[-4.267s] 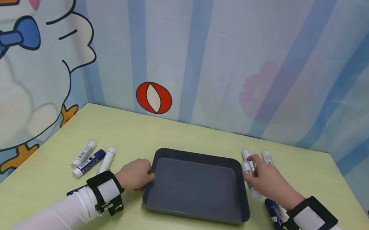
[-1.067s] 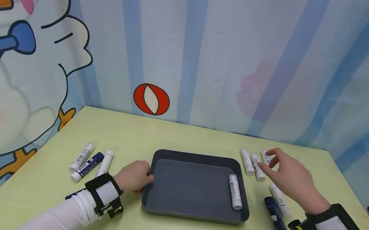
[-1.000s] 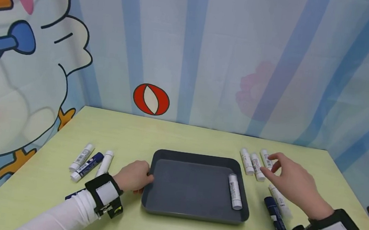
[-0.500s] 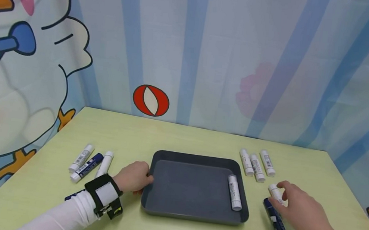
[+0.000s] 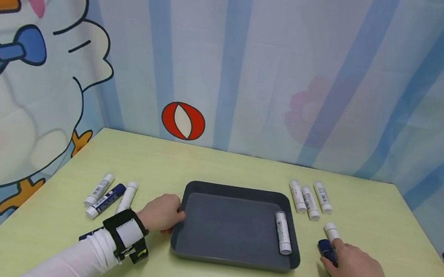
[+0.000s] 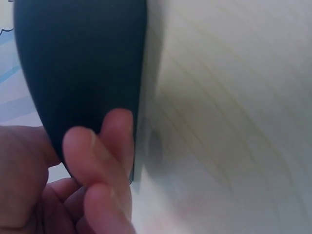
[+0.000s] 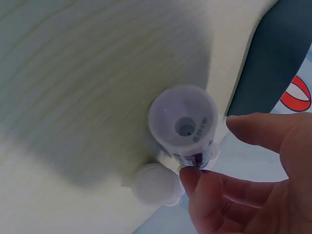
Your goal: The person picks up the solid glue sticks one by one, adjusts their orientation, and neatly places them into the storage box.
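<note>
My left hand (image 5: pixel 160 212) grips the left rim of a dark grey tray (image 5: pixel 229 225); in the left wrist view its fingers (image 6: pixel 105 161) lie along the tray's outer wall. My right hand (image 5: pixel 362 273) is over a blue glue stick (image 5: pixel 326 250) at the right, thumb on the near side, fingers on the far side. In the right wrist view, that stick's white base (image 7: pixel 183 119) faces the camera; a fingertip is right at its side and a narrow gap shows before the thumb. A white glue stick (image 5: pixel 331 231) lies just beyond. Another glue stick (image 5: pixel 283 233) lies inside the tray.
Three white glue sticks (image 5: pixel 310 203) lie behind the tray's right corner. Left of the tray are two white glue sticks (image 5: pixel 99 189) and a blue one (image 5: pixel 105 201), with another blue stick (image 5: pixel 90 233) partly hidden by the left sleeve. A printed curtain (image 5: pixel 269 71) stands behind the table.
A white glue stick has come to lie in the tray. My right hand has since moved from the back group toward me, down to the blue glue stick. My left hand stays on the rim.
</note>
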Motion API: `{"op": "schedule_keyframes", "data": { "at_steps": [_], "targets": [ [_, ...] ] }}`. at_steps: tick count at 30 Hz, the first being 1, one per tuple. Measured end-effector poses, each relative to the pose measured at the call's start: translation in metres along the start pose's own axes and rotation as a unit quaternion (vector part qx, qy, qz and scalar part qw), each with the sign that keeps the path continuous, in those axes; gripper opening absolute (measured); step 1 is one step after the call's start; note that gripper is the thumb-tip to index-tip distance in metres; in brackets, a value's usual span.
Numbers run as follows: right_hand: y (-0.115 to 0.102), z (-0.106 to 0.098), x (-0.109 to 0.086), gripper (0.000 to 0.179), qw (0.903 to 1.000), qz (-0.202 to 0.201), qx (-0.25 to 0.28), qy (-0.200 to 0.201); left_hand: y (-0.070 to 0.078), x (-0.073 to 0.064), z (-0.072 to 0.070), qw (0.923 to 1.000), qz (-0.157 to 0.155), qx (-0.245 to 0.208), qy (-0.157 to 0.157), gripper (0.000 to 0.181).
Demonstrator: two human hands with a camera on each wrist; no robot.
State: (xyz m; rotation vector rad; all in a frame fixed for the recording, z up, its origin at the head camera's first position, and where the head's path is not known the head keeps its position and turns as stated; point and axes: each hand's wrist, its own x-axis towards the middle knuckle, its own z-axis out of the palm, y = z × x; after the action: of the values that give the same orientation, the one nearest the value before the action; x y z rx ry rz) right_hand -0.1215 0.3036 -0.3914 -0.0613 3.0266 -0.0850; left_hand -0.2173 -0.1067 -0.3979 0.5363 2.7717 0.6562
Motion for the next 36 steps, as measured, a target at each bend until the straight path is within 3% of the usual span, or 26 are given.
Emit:
{"op": "schedule_keyframes", "data": {
  "at_steps": [4, 20, 28, 36],
  "targets": [
    [0.000, 0.002, 0.001, 0.045, 1.0000, 0.004, -0.002, -0.005, 0.000, 0.000, -0.001, 1.0000, 0.005, 0.001, 0.003, 0.031],
    [-0.005, 0.014, 0.002, 0.039, 0.9979, -0.031, 0.001, 0.056, -0.002, 0.001, 0.001, 1.0000, 0.005, 0.006, 0.004, 0.032],
    [-0.007, 0.013, 0.005, 0.038, 0.9990, -0.018, 0.001, 0.041, -0.003, 0.002, 0.000, 1.0000, 0.001, -0.001, 0.003, 0.031],
    [-0.006, 0.014, 0.008, 0.032, 0.9993, -0.001, 0.034, 0.015, -0.004, 0.002, 0.002, 1.0000, 0.001, -0.003, 0.004, 0.031]
  ]
}}
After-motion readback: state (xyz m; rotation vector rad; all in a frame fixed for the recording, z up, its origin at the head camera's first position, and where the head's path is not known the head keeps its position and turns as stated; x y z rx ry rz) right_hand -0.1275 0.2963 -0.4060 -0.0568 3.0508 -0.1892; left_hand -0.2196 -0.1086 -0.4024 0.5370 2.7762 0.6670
